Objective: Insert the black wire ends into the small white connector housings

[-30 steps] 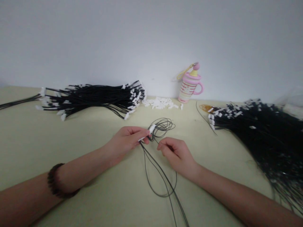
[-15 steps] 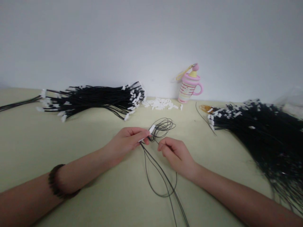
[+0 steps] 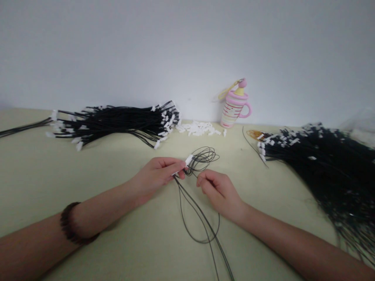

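Thumb and fingers of my left hand (image 3: 164, 171) are closed on a white connector (image 3: 189, 160) near the middle of the table. Thin black wire (image 3: 206, 156) fans out in several small loops beyond it. From below the fingers, more black wires (image 3: 202, 216) run down toward the bottom edge, one making a wide loop. My right hand (image 3: 215, 189), just right of the left one, pinches a thin wire that leads to the connector. The fingertips of the two hands are a short way apart.
A bundle of black wires with white ends (image 3: 117, 121) lies at the back left. White connector pieces (image 3: 199, 128) are piled beside it. A pink striped cup (image 3: 233, 109) stands against the wall. At right are a large heap of black wires (image 3: 322, 156) and an orange coil (image 3: 254, 134).
My right hand has shifted very slightly to the right with the wire. The small wire loops have spread a little to the right. My left hand has barely moved.
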A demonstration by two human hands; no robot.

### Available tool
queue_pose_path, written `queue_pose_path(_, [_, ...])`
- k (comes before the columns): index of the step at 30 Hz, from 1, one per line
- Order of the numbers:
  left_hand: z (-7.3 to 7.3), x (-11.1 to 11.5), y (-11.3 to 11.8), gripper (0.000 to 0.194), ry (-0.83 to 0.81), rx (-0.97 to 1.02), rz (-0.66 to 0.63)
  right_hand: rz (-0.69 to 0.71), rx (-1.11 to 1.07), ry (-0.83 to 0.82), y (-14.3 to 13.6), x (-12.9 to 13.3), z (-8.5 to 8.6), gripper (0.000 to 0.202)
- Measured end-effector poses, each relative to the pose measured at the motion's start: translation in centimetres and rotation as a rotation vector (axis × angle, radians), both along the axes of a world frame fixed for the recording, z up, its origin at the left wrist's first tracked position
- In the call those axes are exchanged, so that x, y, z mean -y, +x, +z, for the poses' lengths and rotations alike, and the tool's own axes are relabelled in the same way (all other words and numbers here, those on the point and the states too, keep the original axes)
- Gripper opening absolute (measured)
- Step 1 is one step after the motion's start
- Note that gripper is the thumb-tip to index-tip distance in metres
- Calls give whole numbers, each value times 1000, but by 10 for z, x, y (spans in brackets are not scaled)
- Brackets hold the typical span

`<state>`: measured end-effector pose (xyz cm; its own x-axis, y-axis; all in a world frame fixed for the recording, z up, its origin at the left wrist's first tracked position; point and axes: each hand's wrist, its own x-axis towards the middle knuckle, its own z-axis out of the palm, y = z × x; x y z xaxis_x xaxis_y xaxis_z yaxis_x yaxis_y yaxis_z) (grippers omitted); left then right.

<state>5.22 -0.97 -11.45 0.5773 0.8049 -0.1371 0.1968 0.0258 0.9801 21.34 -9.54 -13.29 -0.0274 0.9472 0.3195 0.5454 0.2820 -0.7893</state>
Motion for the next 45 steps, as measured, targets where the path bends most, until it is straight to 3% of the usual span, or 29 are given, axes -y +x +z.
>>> queue_pose_path(25, [-2,1,-2,29,63,-25,-37,-27,11,11,1,0,0,18])
queue_pose_path(37, [1,10,1,31,333,-129,-90,24,104,63,-1,2,-3,19])
queue_pose_path(45, [-7,12,1,29,393,-155,-139,11,215,123,-4,5,-1,15])
